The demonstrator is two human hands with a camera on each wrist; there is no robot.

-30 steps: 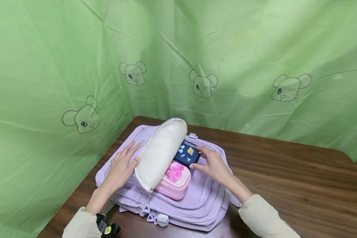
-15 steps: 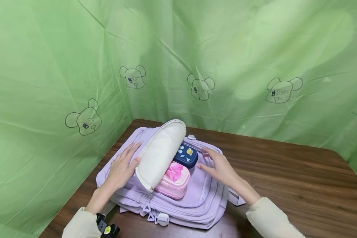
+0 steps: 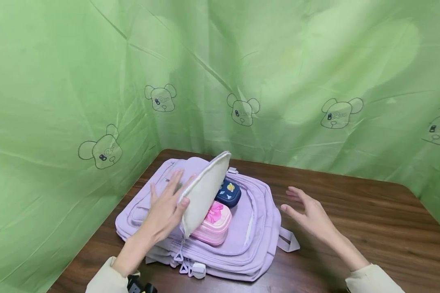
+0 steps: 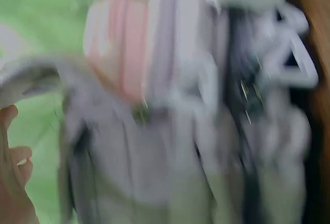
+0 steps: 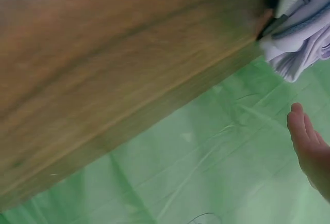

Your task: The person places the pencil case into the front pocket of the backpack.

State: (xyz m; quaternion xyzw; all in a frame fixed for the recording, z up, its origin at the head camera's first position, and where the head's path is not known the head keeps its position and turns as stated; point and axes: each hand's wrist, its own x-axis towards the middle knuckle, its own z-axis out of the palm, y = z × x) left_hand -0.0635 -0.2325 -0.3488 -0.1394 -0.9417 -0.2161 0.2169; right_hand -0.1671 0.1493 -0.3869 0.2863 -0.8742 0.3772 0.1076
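Observation:
A lilac backpack (image 3: 256, 260) lies flat on the table with its front pocket unzipped. The pocket's flap (image 3: 205, 199), pale inside, stands raised at a steep tilt. My left hand (image 3: 165, 211) is against the flap's outer side, fingers spread, thumb at its edge; the left wrist view is blurred. Under the flap, a pink pencil case (image 3: 214, 228) with a flower print and a navy case (image 3: 230, 193) with a planet picture lie partly hidden in the pocket. To the right of the backpack, my right hand (image 3: 311, 213) hovers over the table, fingers extended, holding nothing.
The brown wooden table (image 3: 370, 211) extends to the right. Green curtain (image 3: 278, 61) with bear-face drawings surrounds it at the back and left. Triangular zipper pulls (image 3: 179, 256) dangle at the backpack's near side, and a strap (image 3: 289, 240) sticks out at its right.
My right hand has let go of the navy case and moved right, off the backpack. My left hand has moved right, and the flap stands steeper than before.

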